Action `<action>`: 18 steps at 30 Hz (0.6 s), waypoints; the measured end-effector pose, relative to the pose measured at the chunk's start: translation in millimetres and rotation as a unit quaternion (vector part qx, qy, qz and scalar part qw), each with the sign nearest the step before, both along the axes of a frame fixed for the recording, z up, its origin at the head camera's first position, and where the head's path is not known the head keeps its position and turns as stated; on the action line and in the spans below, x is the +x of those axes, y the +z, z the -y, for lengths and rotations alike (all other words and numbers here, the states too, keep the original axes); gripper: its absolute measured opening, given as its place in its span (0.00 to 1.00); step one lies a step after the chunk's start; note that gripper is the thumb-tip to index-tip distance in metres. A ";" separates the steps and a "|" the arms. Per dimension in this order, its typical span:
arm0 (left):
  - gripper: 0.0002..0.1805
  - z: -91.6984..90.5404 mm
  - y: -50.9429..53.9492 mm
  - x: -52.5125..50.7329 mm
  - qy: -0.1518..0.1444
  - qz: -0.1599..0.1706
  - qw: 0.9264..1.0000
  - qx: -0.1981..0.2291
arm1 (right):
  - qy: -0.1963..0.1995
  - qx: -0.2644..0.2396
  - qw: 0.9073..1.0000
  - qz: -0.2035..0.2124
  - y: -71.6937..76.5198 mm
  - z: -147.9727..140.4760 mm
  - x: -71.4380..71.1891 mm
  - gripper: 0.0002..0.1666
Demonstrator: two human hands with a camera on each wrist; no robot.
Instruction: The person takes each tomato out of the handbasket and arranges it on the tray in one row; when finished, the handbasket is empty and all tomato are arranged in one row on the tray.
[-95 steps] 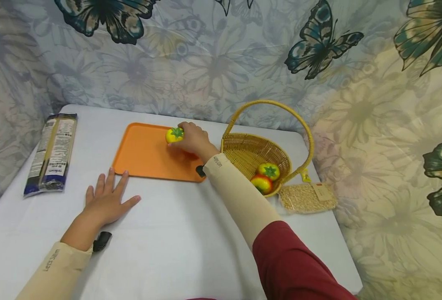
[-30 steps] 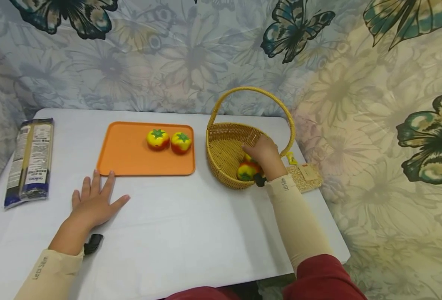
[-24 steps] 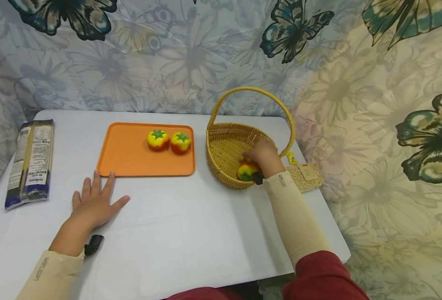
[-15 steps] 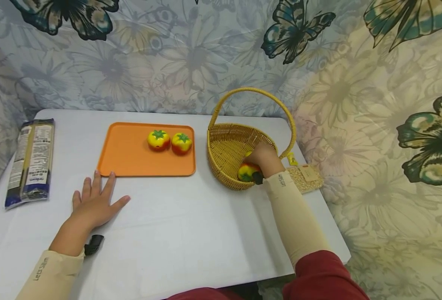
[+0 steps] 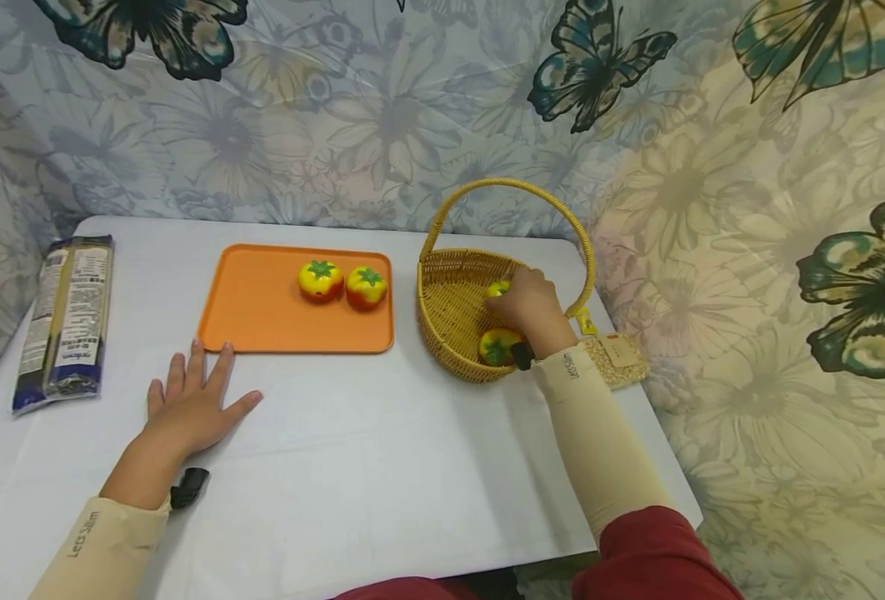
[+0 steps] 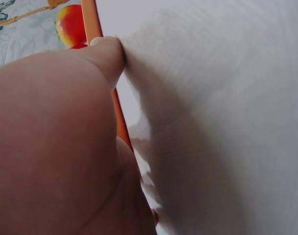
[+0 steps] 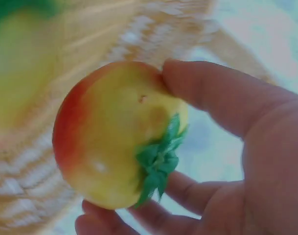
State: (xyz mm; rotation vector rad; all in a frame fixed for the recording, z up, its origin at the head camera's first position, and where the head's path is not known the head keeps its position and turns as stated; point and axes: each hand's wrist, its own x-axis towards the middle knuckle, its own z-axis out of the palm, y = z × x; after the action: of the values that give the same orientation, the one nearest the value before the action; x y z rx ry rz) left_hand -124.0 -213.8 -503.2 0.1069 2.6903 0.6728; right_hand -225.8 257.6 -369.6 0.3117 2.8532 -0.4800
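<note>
My right hand (image 5: pixel 530 310) grips a yellow-and-red toy tomato (image 7: pixel 109 137) with a green leaf cap, thumb on one side and fingers on the other. They are at the right side of the wicker basket (image 5: pixel 448 304). Another toy tomato (image 5: pixel 498 347) lies in the basket below the hand. Two more, a left tomato (image 5: pixel 321 281) and a right tomato (image 5: pixel 367 288), sit side by side on the orange tray (image 5: pixel 262 312). My left hand (image 5: pixel 187 412) lies flat with spread fingers on the white table, its fingertips at the tray's near left edge.
A long printed packet (image 5: pixel 67 321) lies at the table's left side. Right of the basket are a beaded mat-like packet (image 5: pixel 617 360) and a small yellow item (image 5: pixel 585 322). The basket's tall handle (image 5: pixel 513 182) arches above it. Patterned cloth (image 5: pixel 382 125) hangs behind.
Earlier, my right hand was setting a tomato on the tray. It then reached into the basket, took hold of another tomato, and has now lifted it slightly. My left hand stays put.
</note>
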 end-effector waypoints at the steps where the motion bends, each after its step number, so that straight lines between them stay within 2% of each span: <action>1: 0.60 -0.4 0.0 0.2 0.000 0.000 1.000 -0.001 | 0.002 -0.005 1.000 -0.003 7.8 6.0 1.3 0.45; 5: 0.59 0.2 -0.6 1.1 0.000 -0.005 1.000 0.002 | 0.039 -0.031 0.998 -0.036 33.3 40.1 3.1 0.47; 8: 0.59 1.7 -2.6 0.5 0.000 -0.011 1.000 0.001 | 0.081 -0.053 0.992 -0.076 39.6 73.1 -1.0 0.46; 12: 0.60 3.0 -4.9 -1.3 -0.001 -0.014 1.000 -0.004 | 0.132 -0.086 0.981 -0.109 32.2 123.2 -17.9 0.49; 18: 0.60 3.1 -4.8 -3.3 0.000 -0.009 1.000 -0.011 | 0.181 -0.138 0.970 -0.083 6.9 196.4 -54.7 0.51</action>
State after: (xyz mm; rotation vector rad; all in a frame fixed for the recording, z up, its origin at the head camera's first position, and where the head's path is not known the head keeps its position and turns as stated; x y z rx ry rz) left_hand -127.3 -216.9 -508.1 0.1091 2.7134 0.6453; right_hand -280.5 61.2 -362.7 -0.3072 2.8527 -0.8452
